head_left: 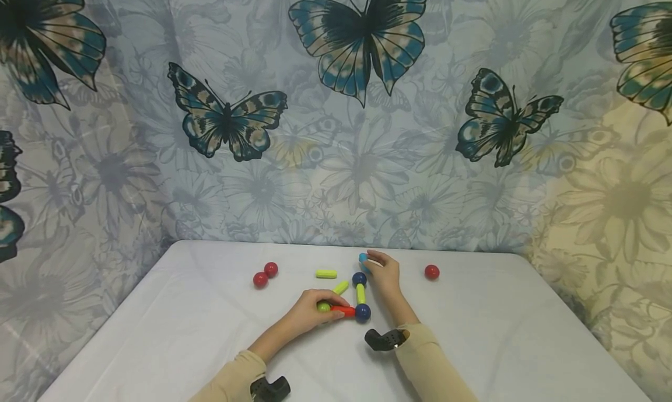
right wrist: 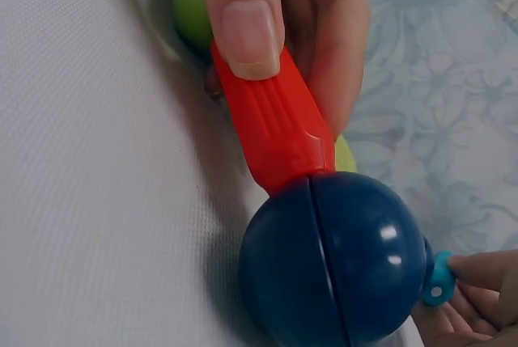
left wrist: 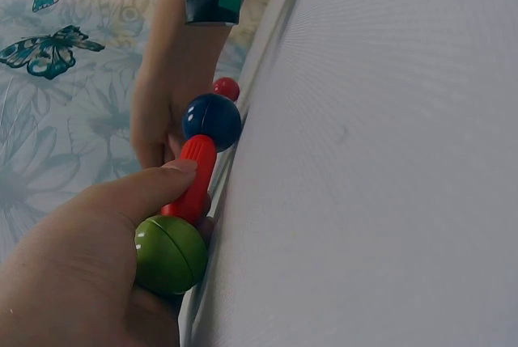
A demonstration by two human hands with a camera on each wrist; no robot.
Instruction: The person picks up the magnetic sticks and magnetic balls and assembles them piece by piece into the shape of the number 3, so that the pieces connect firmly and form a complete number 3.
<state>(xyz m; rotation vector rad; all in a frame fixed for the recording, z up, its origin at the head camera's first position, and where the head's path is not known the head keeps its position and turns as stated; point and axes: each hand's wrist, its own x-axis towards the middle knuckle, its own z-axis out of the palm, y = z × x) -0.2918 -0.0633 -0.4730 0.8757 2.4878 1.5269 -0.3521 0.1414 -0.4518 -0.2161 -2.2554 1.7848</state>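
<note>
My left hand (head_left: 310,311) grips a red rod (head_left: 345,312), thumb along its side. This rod joins a green ball (head_left: 323,307) to a dark blue ball (head_left: 363,313). From that ball a yellow-green rod (head_left: 360,293) runs to a second dark blue ball (head_left: 359,279) farther off. Another yellow-green rod (head_left: 341,287) slants away from the green ball, partly hidden by my left fingers. My right hand (head_left: 385,276) pinches a light blue rod (head_left: 363,261) at the far blue ball; whether they touch, I cannot tell. In the right wrist view, the near blue ball partly blocks this rod (right wrist: 439,281).
A loose yellow-green rod (head_left: 326,273) lies left of the joined pieces. Two red balls (head_left: 260,280) sit close together farther left, and one red ball (head_left: 432,272) rests to the right. A butterfly-patterned cloth (head_left: 362,203) hangs behind the white table (head_left: 504,332).
</note>
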